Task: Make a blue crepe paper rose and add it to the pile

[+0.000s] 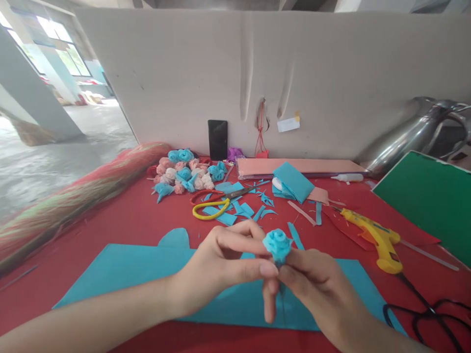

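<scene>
A blue crepe paper rose (277,243) stands upright in front of me, pinched at its base between both hands. My left hand (228,264) has its thumb and index finger closed against the base from the left. On the other side, the thumb and fingers of my right hand (320,284) close round the same spot, just under the petals. A thin stem (283,311) hangs below the fingers. Beneath the hands lies a wide blue paper sheet (132,274), and a rounded blue paper piece (174,239) sticks out past its far edge.
Scissors (211,210) lie open among blue scraps (246,210). Finished paper roses (184,174) are heaped at the back left, near a black phone (218,139). To the right are a yellow glue gun (371,238) with its black cord, a green board (423,201) and a metal jug (408,132).
</scene>
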`<state>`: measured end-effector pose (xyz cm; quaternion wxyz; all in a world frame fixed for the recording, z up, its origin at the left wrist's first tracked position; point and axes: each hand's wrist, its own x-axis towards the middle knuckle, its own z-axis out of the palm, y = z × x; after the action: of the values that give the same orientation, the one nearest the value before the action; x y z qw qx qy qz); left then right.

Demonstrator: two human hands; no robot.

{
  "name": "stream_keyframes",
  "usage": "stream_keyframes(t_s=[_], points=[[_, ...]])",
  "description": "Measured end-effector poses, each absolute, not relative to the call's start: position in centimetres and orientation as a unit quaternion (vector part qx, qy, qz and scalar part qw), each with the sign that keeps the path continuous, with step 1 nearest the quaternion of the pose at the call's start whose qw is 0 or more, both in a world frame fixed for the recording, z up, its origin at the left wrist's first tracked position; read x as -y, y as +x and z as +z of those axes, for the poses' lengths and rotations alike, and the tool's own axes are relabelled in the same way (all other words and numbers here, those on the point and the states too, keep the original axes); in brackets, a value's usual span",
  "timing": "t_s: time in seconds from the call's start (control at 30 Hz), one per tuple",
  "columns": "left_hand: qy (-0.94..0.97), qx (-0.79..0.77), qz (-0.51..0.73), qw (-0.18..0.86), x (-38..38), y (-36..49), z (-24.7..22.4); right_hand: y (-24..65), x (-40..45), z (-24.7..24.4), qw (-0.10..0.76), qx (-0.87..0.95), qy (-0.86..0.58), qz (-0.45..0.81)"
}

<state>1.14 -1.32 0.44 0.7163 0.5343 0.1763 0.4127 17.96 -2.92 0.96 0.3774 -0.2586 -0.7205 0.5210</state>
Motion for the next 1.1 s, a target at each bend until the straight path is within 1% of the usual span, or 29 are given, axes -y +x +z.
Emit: stream_keyframes(t_s=[0.1,0.2,0.3,0.37,0.43,0.5,0.63,0.7,0.77,0.83,0.9,1.0,1.1], points=[[0.531,-0.153,0.408,0.727,1.2,1.1,0.6,17.9,2.8,0.2,0.35,0.649,-0.193,0.647],[0.525,-0.141,0.385,0.746,1.0,1.1,0.7,17.8,2.6,-0.8,0.325,0.592,-0.146,0.723],[0.511,-0.149,0.382,0.755,1.0,1.1,0.3,17.8,2.4,-1.3,0.303,0.57,-0.134,0.752],[0.49,-0.157,0.388,0.765,1.1,1.1,0.1,17.8,2.4,-1.2,0.312,0.586,-0.151,0.732],[0.477,-0.157,0.394,0.77,1.2,1.2,-0.1,17.9,2.5,-0.6,0.33,0.633,-0.181,0.676],[0.48,-0.165,0.403,0.762,1.4,1.2,-0.2,17.9,2.7,-0.1,0.355,0.702,-0.216,0.579],[0.513,-0.263,0.437,0.691,1.6,1.3,0.1,18.0,2.9,0.0,0.444,0.814,-0.254,0.278],[0.535,-0.311,0.447,0.646,1.7,1.3,0.2,18.0,3.0,-0.3,0.459,0.835,-0.264,0.147],[0.55,-0.339,0.454,0.614,1.9,1.5,0.3,17.9,3.0,-0.7,0.457,0.842,-0.28,0.061],[0.556,-0.355,0.46,0.595,1.9,1.6,0.2,17.8,2.9,-0.9,0.456,0.841,-0.29,0.013],[0.557,-0.361,0.467,0.585,1.8,1.8,0.2,17.7,2.9,-0.9,0.461,0.84,-0.287,-0.002],[0.565,-0.335,0.47,0.589,1.7,1.8,0.2,17.8,2.6,-0.6,0.464,0.84,-0.281,0.015],[0.607,-0.294,0.464,0.575,1.8,1.5,0.5,18.2,1.8,-0.4,0.474,0.85,-0.228,0.036]])
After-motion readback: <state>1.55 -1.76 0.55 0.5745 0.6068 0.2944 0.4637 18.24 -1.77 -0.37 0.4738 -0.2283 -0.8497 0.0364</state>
